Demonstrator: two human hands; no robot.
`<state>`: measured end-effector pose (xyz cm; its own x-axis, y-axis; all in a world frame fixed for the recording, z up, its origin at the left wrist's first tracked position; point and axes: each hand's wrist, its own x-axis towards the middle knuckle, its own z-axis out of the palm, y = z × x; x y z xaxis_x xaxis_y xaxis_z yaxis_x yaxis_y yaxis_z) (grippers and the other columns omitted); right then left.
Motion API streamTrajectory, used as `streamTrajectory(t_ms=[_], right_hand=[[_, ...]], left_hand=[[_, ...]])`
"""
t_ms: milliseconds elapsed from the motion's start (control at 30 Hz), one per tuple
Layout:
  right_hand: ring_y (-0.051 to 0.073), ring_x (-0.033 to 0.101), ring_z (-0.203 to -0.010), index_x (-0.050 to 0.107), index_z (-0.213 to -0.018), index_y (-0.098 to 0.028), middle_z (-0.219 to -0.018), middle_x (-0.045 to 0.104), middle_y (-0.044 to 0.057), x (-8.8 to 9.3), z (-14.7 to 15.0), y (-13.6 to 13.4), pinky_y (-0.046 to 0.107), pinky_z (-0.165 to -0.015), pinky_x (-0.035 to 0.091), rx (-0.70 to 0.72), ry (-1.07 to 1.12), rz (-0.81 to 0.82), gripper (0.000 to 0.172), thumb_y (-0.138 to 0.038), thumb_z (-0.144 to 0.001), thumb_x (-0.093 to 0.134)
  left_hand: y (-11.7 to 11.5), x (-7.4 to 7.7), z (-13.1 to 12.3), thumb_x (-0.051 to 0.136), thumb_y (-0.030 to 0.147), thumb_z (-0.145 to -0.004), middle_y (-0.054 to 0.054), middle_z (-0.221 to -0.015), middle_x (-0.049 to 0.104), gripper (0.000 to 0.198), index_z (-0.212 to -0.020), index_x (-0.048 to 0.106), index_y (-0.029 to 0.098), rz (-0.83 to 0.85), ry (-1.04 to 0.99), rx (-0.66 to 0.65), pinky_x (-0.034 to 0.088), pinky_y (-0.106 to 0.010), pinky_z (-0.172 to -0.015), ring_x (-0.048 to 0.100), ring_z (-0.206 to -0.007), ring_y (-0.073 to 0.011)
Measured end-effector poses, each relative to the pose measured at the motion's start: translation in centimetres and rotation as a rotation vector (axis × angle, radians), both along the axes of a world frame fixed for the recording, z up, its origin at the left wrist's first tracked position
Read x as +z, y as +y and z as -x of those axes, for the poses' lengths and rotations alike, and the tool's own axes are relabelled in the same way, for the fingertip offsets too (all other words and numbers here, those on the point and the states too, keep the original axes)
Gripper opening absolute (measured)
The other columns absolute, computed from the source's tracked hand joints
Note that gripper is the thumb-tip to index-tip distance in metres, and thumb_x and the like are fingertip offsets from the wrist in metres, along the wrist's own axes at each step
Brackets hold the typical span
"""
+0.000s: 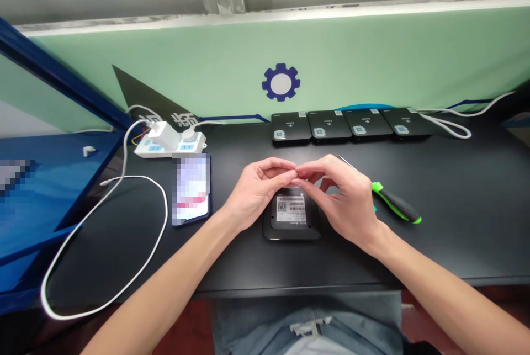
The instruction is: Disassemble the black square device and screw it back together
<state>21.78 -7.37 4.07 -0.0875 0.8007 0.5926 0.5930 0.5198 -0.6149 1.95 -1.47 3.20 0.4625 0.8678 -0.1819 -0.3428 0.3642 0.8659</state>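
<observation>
Black device [291, 216] lies label-up on the bench [467, 233] beneath the left hand [256, 189] and right hand [339, 195], whose fingers [285, 166] pinch together on a tiny part [297, 174], too small to identify.

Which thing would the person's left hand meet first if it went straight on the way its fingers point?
The left hand would meet the right hand at once: they touch, with a tiny unclear item seemingly pinched between them.

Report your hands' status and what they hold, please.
Left hand, right hand pinching tiny unclear item. Black device beneath, label up. Screwdriver beside right hand.
</observation>
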Motion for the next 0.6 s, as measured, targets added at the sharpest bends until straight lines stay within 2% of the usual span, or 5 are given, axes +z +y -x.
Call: streamTrajectory(t_ms=[167, 233, 400, 600], right_hand=[[0.011, 0.074, -0.077, 0.082, -0.108, -0.025, -0.093, 0.081, 0.002, -0.6, -0.5, 0.4, 0.023, -0.067, 0.057, -0.015, -0.126, -0.243, 0.013, -0.015, -0.112, 0.074], [0.010, 0.073, -0.076, 0.080, -0.110, -0.023, -0.094, 0.080, 0.002, -0.8, -0.6, 0.5, 0.022, -0.066, 0.054, -0.011, -0.183, -0.305, 0.012, -0.012, -0.112, 0.074], [0.013, 0.071, -0.077, 0.076, -0.115, -0.020, -0.092, 0.079, 0.004, -1.1, -0.4, 0.5, 0.026, -0.066, 0.052, -0.049, -0.288, -0.393, 0.011, -0.011, -0.110, 0.075], [0.015, 0.072, -0.081, 0.071, -0.116, -0.022, -0.094, 0.078, 0.004, -1.4, -0.4, 0.6, 0.026, -0.067, 0.053, -0.059, -0.276, -0.406, 0.013, -0.011, -0.110, 0.075]], left_hand=[[0.1, 0.0, 0.2, 0.113, 0.028, -0.077, -0.005, -0.089, 0.088, 0.041, -0.109, 0.090, 0.016, 0.041, -0.031, -0.041, 0.066, -0.028, -0.088, 0.083, -0.084, -0.0161], [0.0, 0.0, 0.2, 0.113, 0.028, -0.077, -0.005, -0.088, 0.088, 0.040, -0.108, 0.090, 0.016, 0.022, -0.026, -0.028, 0.065, -0.026, -0.084, 0.082, -0.082, -0.0146], [-0.1, 0.1, 0.0, 0.113, 0.029, -0.077, -0.005, -0.087, 0.087, 0.036, -0.102, 0.090, 0.015, 0.023, -0.041, -0.022, 0.064, -0.026, -0.082, 0.080, -0.080, -0.0145], [-0.7, 0.2, -0.7, 0.105, 0.022, -0.088, -0.006, -0.099, 0.087, 0.035, -0.120, 0.092, 0.014, 0.157, -0.180, -0.089, 0.063, -0.024, -0.094, 0.079, -0.090, -0.0125]])
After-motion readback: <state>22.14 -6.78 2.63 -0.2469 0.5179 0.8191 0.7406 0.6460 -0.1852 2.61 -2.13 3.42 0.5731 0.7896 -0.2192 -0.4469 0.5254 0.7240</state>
